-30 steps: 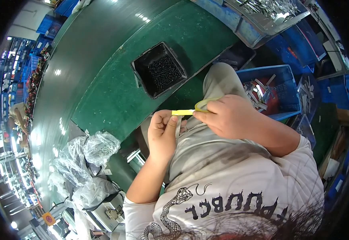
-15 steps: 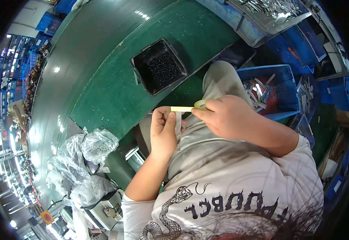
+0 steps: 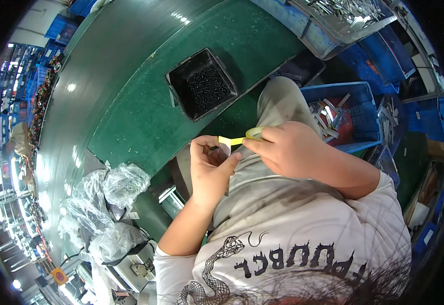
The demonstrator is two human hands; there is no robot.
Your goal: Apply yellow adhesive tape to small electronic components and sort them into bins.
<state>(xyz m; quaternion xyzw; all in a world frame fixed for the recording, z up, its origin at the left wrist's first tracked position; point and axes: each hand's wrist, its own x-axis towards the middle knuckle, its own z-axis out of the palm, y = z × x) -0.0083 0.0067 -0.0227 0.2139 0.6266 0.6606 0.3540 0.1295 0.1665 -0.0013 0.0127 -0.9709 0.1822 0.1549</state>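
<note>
Clear plastic bags (image 3: pixel 125 185) are bunched just off the green counter's (image 3: pixel 140 112) lower left corner. By its near edge is set a black bin (image 3: pixel 184 91). Off that edge, over the lap, the left hand's (image 3: pixel 209 170) thumb is spread from curled fingers; whether the pale flat piece (image 3: pixel 225 149) is gripped cannot be told. Yellow tape (image 3: pixel 237 141) has been drawn out to the left forefinger, not yet severed from its roll (image 3: pixel 248 134), pinched by the right hand (image 3: pixel 296 150).

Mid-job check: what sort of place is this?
Probably a factory workshop, perhaps for assembly: a black bin of small dark parts sits on a green work surface, and a blue crate holds loose metal-looking pieces.
</note>
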